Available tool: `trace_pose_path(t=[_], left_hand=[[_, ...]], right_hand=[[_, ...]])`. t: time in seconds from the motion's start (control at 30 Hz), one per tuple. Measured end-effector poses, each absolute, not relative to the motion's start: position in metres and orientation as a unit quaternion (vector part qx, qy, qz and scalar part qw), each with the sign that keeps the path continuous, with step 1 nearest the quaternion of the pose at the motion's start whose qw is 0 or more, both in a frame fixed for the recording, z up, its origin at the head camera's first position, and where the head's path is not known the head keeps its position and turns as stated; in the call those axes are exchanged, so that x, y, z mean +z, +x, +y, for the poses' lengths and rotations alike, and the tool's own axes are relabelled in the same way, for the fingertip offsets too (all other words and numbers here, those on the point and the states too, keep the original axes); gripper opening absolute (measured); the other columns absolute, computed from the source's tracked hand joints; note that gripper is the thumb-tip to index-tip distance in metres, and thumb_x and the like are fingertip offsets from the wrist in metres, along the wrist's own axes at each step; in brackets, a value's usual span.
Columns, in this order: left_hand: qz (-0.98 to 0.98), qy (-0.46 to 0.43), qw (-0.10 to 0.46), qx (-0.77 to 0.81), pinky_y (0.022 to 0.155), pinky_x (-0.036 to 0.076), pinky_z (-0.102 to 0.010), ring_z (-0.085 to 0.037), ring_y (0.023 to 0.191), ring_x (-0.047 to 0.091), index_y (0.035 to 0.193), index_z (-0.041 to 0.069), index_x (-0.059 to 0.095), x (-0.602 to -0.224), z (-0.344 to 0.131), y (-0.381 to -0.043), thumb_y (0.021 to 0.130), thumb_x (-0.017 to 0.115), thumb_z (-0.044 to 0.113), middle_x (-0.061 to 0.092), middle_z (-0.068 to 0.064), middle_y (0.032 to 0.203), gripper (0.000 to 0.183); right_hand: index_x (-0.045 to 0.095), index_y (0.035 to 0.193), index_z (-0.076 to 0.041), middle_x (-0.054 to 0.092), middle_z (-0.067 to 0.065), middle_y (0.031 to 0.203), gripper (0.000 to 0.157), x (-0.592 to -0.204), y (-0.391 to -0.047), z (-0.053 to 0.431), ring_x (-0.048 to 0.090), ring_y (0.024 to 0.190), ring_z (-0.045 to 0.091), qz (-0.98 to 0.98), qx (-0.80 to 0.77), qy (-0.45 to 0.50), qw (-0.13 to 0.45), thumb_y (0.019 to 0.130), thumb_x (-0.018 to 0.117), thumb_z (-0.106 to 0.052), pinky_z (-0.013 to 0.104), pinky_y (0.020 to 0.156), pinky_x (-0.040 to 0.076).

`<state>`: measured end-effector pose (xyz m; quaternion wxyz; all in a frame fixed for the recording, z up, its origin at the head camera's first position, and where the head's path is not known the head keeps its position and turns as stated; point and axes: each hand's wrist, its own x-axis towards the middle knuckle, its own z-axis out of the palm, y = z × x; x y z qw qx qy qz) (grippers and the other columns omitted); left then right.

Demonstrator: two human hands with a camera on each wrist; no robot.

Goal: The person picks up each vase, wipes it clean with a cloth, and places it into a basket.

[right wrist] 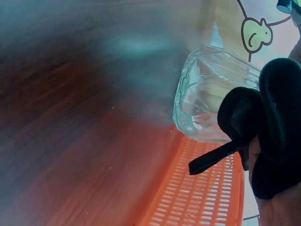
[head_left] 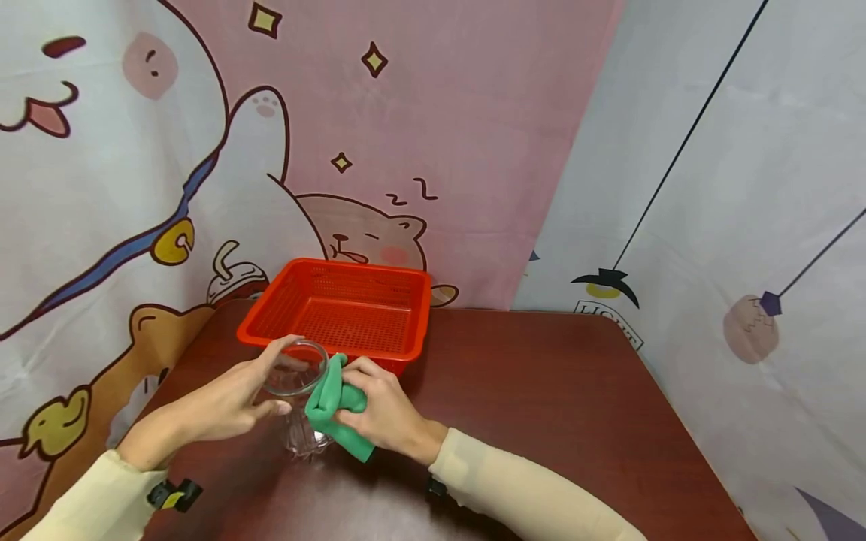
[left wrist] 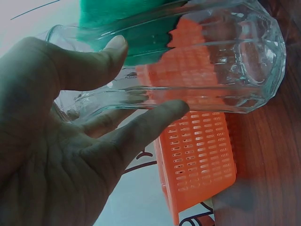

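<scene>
A tall clear glass vase [head_left: 302, 428] with a faceted lower body stands upright on the table, in front of the red basket. My left hand [head_left: 233, 398] grips it near the rim, thumb on one side and fingers round the other, as the left wrist view shows. A folded green cloth [head_left: 331, 402] is bunched in my right hand [head_left: 386, 406], held against the right side of the vase. In the right wrist view the cloth [right wrist: 277, 127] looks almost black beside the glass, and the vase's thick base [right wrist: 188, 103] sits at the tabletop.
The red plastic basket [head_left: 413, 349] with perforated walls sits just behind the vase. Dark reddish-brown wood forms the table [head_left: 541, 391]. A printed cartoon curtain [head_left: 473, 150] hangs along its back and sides.
</scene>
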<state>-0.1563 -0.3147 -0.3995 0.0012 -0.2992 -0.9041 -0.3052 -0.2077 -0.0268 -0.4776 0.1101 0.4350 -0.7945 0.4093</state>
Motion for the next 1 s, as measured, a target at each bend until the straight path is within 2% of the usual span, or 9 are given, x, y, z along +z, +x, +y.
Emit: trace_pose_path(t=[0.1,0.23,0.47,0.7,1.0], left_hand=[[-0.908,-0.298,0.004,-0.296,0.088,0.06,-0.028,-0.03,0.124,0.082,0.175,0.01,0.028,-0.398,-0.314,-0.156,0.1,0.09,0.003,0.078,-0.013,0.15,0.098],[-0.905,-0.293,-0.011,-0.308,0.093,0.067,-0.03,-0.039,0.126,0.082,0.175,0.01,0.027,-0.397,-0.315,-0.155,0.1,0.089,0.002,0.076,-0.019,0.151,0.098],[-0.907,-0.296,-0.001,-0.299,0.105,0.068,-0.037,-0.035,0.126,0.083,0.175,0.012,0.029,-0.397,-0.314,-0.154,0.1,0.09,0.004,0.077,-0.011,0.149,0.097],[-0.908,-0.294,-0.006,-0.299,0.1,0.068,-0.035,-0.035,0.125,0.083,0.175,0.012,0.028,-0.398,-0.314,-0.156,0.1,0.09,0.005,0.077,-0.009,0.149,0.098],[-0.91,-0.29,-0.004,-0.295,0.104,0.068,-0.04,-0.034,0.127,0.082,0.176,0.015,0.028,-0.398,-0.314,-0.154,0.101,0.09,0.006,0.077,-0.007,0.149,0.099]], right_hand=[[0.082,0.132,-0.005,0.075,0.008,0.129,0.042,-0.476,-0.208,-0.025,0.076,0.114,0.019,-0.806,0.382,0.439,0.105,0.093,0.096,-0.01,0.018,0.102,0.061],[0.081,0.133,-0.005,0.074,0.007,0.131,0.043,-0.475,-0.209,-0.023,0.074,0.112,0.017,-0.823,0.343,0.443,0.092,0.094,0.097,-0.014,0.016,0.102,0.059],[0.082,0.129,-0.005,0.075,0.007,0.125,0.039,-0.478,-0.21,-0.019,0.072,0.102,0.011,-0.846,0.283,0.445,0.079,0.095,0.096,-0.017,0.012,0.093,0.057],[0.083,0.126,-0.007,0.076,0.004,0.119,0.034,-0.485,-0.213,-0.017,0.069,0.1,0.008,-0.861,0.254,0.436,0.054,0.096,0.096,-0.019,0.009,0.088,0.055],[0.083,0.117,-0.014,0.075,0.0,0.112,0.029,-0.495,-0.218,-0.016,0.066,0.096,0.005,-0.875,0.224,0.429,0.022,0.092,0.098,-0.019,0.011,0.082,0.052]])
